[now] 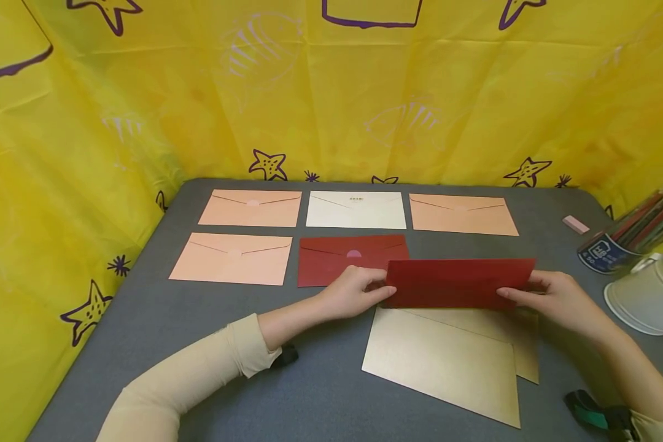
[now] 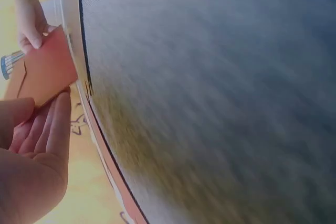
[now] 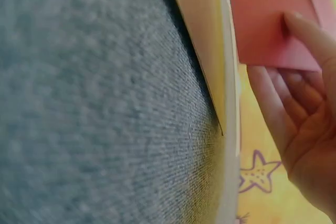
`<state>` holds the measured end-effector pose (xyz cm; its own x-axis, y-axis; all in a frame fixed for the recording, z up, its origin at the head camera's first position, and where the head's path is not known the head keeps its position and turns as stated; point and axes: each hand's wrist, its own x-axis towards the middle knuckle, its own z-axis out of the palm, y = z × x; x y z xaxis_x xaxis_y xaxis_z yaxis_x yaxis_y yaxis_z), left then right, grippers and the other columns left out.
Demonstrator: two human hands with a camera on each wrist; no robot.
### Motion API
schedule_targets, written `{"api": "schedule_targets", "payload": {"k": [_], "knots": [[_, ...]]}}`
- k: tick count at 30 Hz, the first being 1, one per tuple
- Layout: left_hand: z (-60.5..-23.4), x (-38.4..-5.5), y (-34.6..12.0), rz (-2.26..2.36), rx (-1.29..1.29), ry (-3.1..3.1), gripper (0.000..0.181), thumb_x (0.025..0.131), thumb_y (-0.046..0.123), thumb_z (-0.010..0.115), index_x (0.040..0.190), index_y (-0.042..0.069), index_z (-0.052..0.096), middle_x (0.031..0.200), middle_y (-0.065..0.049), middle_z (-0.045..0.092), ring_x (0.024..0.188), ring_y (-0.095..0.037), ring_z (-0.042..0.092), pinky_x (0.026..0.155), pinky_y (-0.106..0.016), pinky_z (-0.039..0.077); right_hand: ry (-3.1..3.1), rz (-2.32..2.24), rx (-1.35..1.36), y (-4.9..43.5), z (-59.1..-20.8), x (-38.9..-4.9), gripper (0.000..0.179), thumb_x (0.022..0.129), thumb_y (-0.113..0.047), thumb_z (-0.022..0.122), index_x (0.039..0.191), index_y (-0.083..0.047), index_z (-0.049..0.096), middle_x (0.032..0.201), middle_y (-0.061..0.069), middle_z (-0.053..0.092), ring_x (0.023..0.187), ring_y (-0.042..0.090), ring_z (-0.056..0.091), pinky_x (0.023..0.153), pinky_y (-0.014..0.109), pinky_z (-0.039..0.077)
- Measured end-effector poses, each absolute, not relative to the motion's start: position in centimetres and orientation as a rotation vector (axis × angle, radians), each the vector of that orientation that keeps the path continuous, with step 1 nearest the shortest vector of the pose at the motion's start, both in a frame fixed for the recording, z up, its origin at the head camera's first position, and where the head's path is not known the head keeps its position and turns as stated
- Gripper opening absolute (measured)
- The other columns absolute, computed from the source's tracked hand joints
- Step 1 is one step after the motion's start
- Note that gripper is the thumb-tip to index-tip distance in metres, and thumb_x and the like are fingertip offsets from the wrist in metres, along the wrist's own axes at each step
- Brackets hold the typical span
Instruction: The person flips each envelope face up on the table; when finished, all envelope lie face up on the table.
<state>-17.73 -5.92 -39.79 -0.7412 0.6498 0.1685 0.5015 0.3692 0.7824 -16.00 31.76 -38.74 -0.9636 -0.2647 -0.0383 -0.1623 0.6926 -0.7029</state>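
Both hands hold a red envelope tilted up above the table. My left hand pinches its left end, and my right hand pinches the right end with the thumb on the near face. In the left wrist view a flap line shows on the envelope; in the right wrist view the thumb lies across the envelope. Below it lie two overlapping gold envelopes, one in front and one behind. Another red envelope with a pink round seal lies beside my left hand.
Peach envelopes lie at back left, front left and back right, with a white envelope between the back two. On the right are an eraser, a pencil-filled jar and a white mug.
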Motion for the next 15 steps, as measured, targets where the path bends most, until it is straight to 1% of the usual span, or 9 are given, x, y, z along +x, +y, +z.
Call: {"api": "schedule_targets", "payload": {"k": [2, 3, 4, 6, 9, 11, 13, 15], "knots": [[-39.7, -17.8, -5.3, 1.393, 0.887, 2.393, 0.009, 0.094, 0.013, 0.066, 0.087, 0.006, 0.067, 0.078, -0.001, 0.069, 0.063, -0.009, 0.062, 0.061, -0.018, 0.048, 2.748, -1.138, -0.265, 32.0, -38.7, -16.3, 0.037, 0.092, -0.026, 0.070, 0.114, 0.003, 0.066, 0.094, 0.004, 0.073, 0.077, 0.010, 0.067, 0.066, 0.024, 0.055], [-39.7, -17.9, -4.9, 1.440, 0.801, 2.348, 0.010, 0.093, 0.012, 0.066, 0.086, 0.005, 0.066, 0.076, -0.002, 0.068, 0.062, -0.011, 0.064, 0.061, -0.019, 0.050, 2.748, -1.142, -0.238, 32.2, -38.7, -16.4, 0.038, 0.092, -0.027, 0.069, 0.114, 0.004, 0.065, 0.093, 0.006, 0.073, 0.076, 0.011, 0.067, 0.065, 0.024, 0.055], [-39.7, -18.0, -4.5, 1.492, 0.714, 2.300, 0.009, 0.093, 0.012, 0.067, 0.090, 0.004, 0.067, 0.079, -0.002, 0.069, 0.063, -0.013, 0.067, 0.062, -0.021, 0.053, 2.757, -1.138, -0.217, 32.4, -38.8, -16.5, 0.038, 0.092, -0.027, 0.069, 0.113, 0.004, 0.065, 0.091, 0.007, 0.073, 0.075, 0.011, 0.067, 0.064, 0.024, 0.054], [-39.8, -18.2, -3.8, 1.588, 0.555, 2.206, 0.013, 0.092, 0.012, 0.068, 0.099, 0.001, 0.067, 0.083, -0.003, 0.070, 0.066, -0.016, 0.070, 0.065, -0.024, 0.056, 2.781, -1.114, -0.188, 32.9, -38.9, -16.8, 0.038, 0.092, -0.028, 0.069, 0.112, 0.004, 0.064, 0.089, 0.009, 0.071, 0.072, 0.011, 0.067, 0.062, 0.024, 0.053], [-39.9, -18.5, -2.8, 1.708, 0.374, 2.068, 0.028, 0.092, 0.009, 0.068, 0.117, -0.002, 0.064, 0.091, -0.006, 0.071, 0.072, -0.018, 0.071, 0.070, -0.028, 0.057, 2.851, -1.019, -0.131, 33.7, -39.2, -17.2, 0.043, 0.092, -0.033, 0.068, 0.111, 0.005, 0.062, 0.088, 0.010, 0.069, 0.069, 0.007, 0.062, 0.060, 0.023, 0.050], [-40.1, -18.7, -2.2, 1.785, 0.286, 1.963, 0.036, 0.092, 0.006, 0.067, 0.125, -0.003, 0.059, 0.097, -0.009, 0.071, 0.079, -0.021, 0.072, 0.074, -0.030, 0.057, 2.876, -0.955, -0.090, 34.3, -39.4, -17.5, 0.050, 0.092, -0.038, 0.067, 0.117, 0.006, 0.060, 0.092, 0.011, 0.068, 0.069, 0.006, 0.058, 0.059, 0.023, 0.047], [-40.2, -18.8, -1.6, 1.829, 0.236, 1.882, 0.041, 0.092, 0.003, 0.066, 0.131, -0.005, 0.056, 0.104, -0.013, 0.070, 0.088, -0.023, 0.071, 0.079, -0.031, 0.056, 2.891, -0.898, -0.055, 34.8, -39.6, -17.8, 0.056, 0.092, -0.041, 0.065, 0.121, 0.006, 0.059, 0.096, 0.013, 0.068, 0.074, 0.008, 0.055, 0.059, 0.024, 0.045], [-40.3, -18.9, -1.1, 1.841, 0.209, 1.833, 0.045, 0.092, 0.002, 0.065, 0.134, -0.004, 0.052, 0.112, -0.015, 0.068, 0.096, -0.023, 0.069, 0.084, -0.031, 0.055, 2.890, -0.864, -0.028, 35.3, -39.6, -18.0, 0.060, 0.093, -0.044, 0.064, 0.124, 0.007, 0.057, 0.099, 0.017, 0.067, 0.080, 0.015, 0.054, 0.060, 0.026, 0.045]]}}
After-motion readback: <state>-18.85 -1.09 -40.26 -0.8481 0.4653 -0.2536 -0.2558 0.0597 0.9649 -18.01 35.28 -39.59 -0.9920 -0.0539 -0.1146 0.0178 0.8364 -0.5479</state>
